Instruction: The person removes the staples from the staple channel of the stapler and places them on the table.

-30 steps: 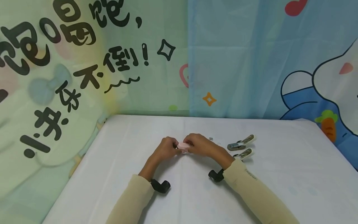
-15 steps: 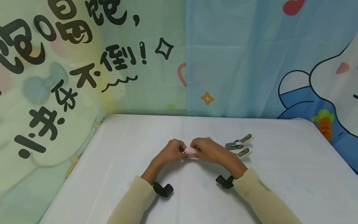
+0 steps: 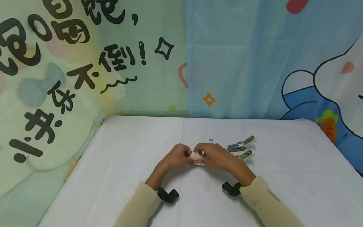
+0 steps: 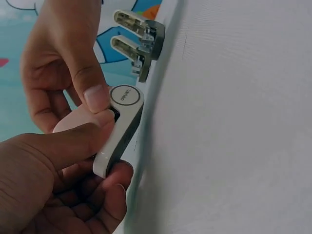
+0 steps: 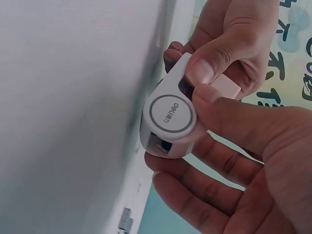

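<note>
Both hands pinch a small white and pink mini stapler (image 3: 196, 155) low over the white table. My left hand (image 3: 179, 156) grips one end from the left, thumb against the inside of the white arm. From the other side my right hand (image 3: 217, 155) holds it, its thumb meeting the left thumb at a dark gap between the stapler's parts. The right wrist view shows the stapler's (image 5: 171, 114) round, logo-marked hinge end and a small opening at its edge. Fingers hide much of the pink part.
Two clip-like tools (image 3: 241, 146) with pale handles and grey metal ends lie just right of the right hand. Small grey staple strips (image 3: 210, 139) lie behind the hands. A printed curtain (image 3: 244, 63) hangs behind the table (image 3: 136, 138).
Both hands and the stapler have shifted slightly right and toward the front edge in the head view, which has itself drifted a little. The stapler stays in both hands.
</note>
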The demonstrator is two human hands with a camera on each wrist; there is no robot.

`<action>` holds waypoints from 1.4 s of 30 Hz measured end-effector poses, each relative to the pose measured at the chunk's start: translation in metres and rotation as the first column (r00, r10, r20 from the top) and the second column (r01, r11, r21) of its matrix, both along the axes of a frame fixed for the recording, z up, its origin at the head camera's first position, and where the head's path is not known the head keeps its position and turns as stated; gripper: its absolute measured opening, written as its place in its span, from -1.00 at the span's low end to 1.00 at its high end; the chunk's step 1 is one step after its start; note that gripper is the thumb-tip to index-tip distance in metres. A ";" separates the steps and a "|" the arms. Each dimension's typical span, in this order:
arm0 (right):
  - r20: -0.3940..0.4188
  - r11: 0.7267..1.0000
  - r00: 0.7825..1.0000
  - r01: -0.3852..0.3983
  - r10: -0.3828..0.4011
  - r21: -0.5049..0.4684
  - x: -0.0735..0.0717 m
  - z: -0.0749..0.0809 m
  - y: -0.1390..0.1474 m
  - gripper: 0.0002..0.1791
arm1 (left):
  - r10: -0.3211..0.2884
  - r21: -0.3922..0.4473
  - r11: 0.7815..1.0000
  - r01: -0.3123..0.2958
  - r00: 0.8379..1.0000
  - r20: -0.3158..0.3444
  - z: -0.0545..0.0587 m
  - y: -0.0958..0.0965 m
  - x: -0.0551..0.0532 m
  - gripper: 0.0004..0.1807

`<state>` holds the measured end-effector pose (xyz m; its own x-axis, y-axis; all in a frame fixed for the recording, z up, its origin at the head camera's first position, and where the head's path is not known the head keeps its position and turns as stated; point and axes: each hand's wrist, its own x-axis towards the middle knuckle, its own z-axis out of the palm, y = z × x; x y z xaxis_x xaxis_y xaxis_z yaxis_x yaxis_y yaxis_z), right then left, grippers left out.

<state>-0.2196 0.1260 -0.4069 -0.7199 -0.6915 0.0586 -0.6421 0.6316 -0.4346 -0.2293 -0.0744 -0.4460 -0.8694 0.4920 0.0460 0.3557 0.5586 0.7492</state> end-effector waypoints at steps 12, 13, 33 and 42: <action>-0.224 0.979 0.954 -0.202 0.198 0.005 -0.001 -0.008 0.000 -0.62 | 0.022 0.068 0.997 -0.027 0.998 0.065 -0.007 -0.004 0.003 -0.79; -0.243 0.977 0.948 -0.212 0.208 0.009 -0.001 -0.008 0.000 -0.62 | 0.027 0.069 0.997 -0.032 0.997 0.072 -0.006 -0.004 0.004 -0.78; -0.188 0.976 0.958 -0.212 0.218 0.053 0.005 -0.009 -0.004 -0.68 | 0.006 0.013 1.000 -0.006 1.000 0.004 -0.005 0.002 0.006 -0.71; -0.070 0.982 0.980 -0.187 0.187 0.011 0.002 -0.005 0.003 -0.64 | 0.008 0.018 1.000 -0.008 1.000 0.011 -0.004 0.000 0.004 -0.80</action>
<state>-0.2174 0.1293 -0.4117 -0.5718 -0.8142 0.1011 -0.7781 0.4991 -0.3814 -0.2255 -0.0747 -0.4503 -0.8739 0.4839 0.0456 0.3430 0.5475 0.7632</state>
